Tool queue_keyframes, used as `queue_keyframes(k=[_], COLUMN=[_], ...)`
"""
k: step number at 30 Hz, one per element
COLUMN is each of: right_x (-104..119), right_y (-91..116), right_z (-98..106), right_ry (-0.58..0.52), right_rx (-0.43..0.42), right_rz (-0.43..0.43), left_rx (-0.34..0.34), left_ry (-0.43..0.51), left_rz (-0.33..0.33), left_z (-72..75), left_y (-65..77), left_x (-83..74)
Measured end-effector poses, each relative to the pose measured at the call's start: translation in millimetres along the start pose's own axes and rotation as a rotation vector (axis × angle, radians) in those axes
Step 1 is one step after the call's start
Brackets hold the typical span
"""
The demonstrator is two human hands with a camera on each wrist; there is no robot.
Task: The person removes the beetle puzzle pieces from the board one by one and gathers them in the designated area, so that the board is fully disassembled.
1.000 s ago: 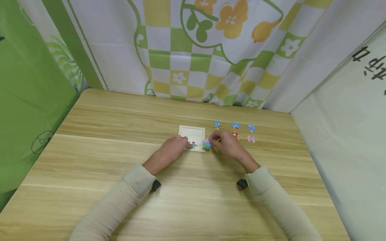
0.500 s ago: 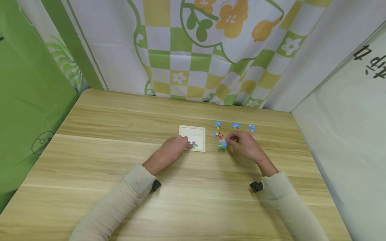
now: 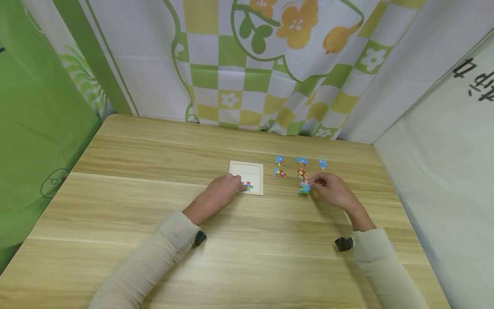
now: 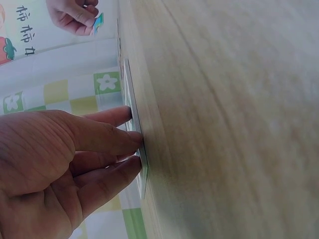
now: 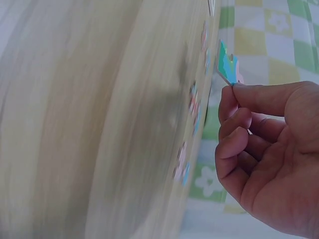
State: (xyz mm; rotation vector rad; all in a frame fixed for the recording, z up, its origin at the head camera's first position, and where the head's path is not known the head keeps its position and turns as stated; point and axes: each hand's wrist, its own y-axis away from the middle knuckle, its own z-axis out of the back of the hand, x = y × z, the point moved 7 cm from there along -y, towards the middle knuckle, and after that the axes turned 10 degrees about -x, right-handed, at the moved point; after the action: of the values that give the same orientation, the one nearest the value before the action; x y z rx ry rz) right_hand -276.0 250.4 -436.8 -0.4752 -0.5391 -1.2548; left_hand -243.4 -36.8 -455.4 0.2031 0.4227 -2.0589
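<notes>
My left hand (image 3: 219, 192) rests on the lower left part of a square wooden puzzle tray (image 3: 261, 178). Its fingertips (image 4: 133, 162) press at the tray's edge in the left wrist view, partly covering colourful puzzle pieces (image 3: 249, 186) in the bottom of the tray. Off to the right, my right hand (image 3: 335, 192) pinches a blue, green and pink puzzle piece (image 5: 227, 64) between thumb and index finger. That piece is raised over the table and tilted, and its other fingers are curled in toward the palm.
Right of the tray, several loose pieces lie in two rows, among them a blue one (image 3: 302, 160), a blue corner one (image 3: 322, 164) and a red one (image 3: 280, 173). A patterned curtain (image 3: 231, 77) hangs behind the wooden table (image 3: 154, 154).
My right hand has moved right, away from the tray's right edge, carrying the pinched puzzle piece past the loose ones. My left hand stays on the tray.
</notes>
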Motion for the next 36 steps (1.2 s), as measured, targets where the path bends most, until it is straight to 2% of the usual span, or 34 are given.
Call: queue_keyframes(k=[7, 13, 17, 22, 29, 36], right_x=[-24.9, -42.8, -51.4, -60.5, -68.9, -65.4], right_y=[0.7, 1.2, 1.2, -0.2, 0.0, -0.4], right_z=[9.3, 12.8, 15.9, 18.5, 19.9, 20.4], right_ry=[0.010, -0.001, 0.000, 0.036, 0.060, 0.136], right_rx=[0.009, 0.044, 0.067, 0.081, 0.071, 0.038], right_rz=[-0.028, -0.082, -0.116, -0.135, -0.151, -0.100], left_rx=[0.003, 0.003, 0.009, 0.011, 0.000, 0.006], left_ry=[-0.002, -0.002, -0.013, -0.015, 0.003, 0.008], left_rz=[0.002, 0.031, 0.020, 0.003, 0.020, 0.021], left_z=[-1.4, -2.7, -4.8, -4.8, -3.3, -3.0], left_y=[0.1, 0.1, -0.6, -1.0, -0.7, -0.7], left_x=[0.9, 2.5, 2.4, 1.2, 1.8, 1.9])
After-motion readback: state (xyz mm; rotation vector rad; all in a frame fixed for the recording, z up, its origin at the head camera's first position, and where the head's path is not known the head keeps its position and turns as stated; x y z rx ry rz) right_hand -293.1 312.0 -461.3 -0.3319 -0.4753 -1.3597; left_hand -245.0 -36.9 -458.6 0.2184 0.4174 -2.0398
